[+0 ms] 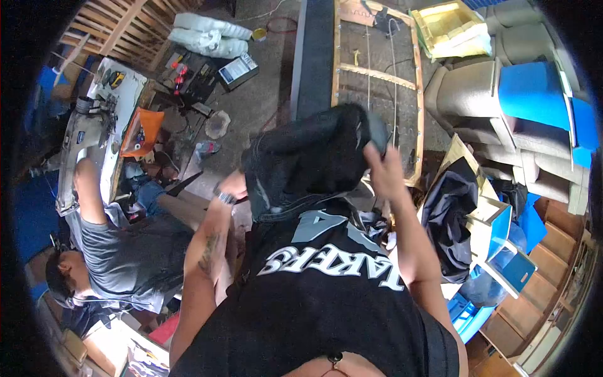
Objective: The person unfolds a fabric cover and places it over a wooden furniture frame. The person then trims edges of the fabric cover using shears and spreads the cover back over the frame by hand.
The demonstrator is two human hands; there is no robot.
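Observation:
A bulky black fabric piece (308,160) with pale lines along its lower edge is held up in front of my torso. On its left side, my left hand (233,186), with a watch at the wrist, is closed on the edge; part of the fingers is hidden by the cloth. My right hand (384,169) is at the opposite side, slightly blurred, with its fingers closed at the greyish edge of the cloth. Behind the fabric, a long wooden frame (377,74) with metal clips and cords lies beside a dark padded strip (316,63).
To my left a co-worker (138,251) reaches over a cluttered worktable (122,88) with an orange pouch (142,132). Grey seats (465,94) stand at the right, near a heap of black cloth (449,213). A box (239,71) and white wrapped bundles (210,34) lie on the floor ahead.

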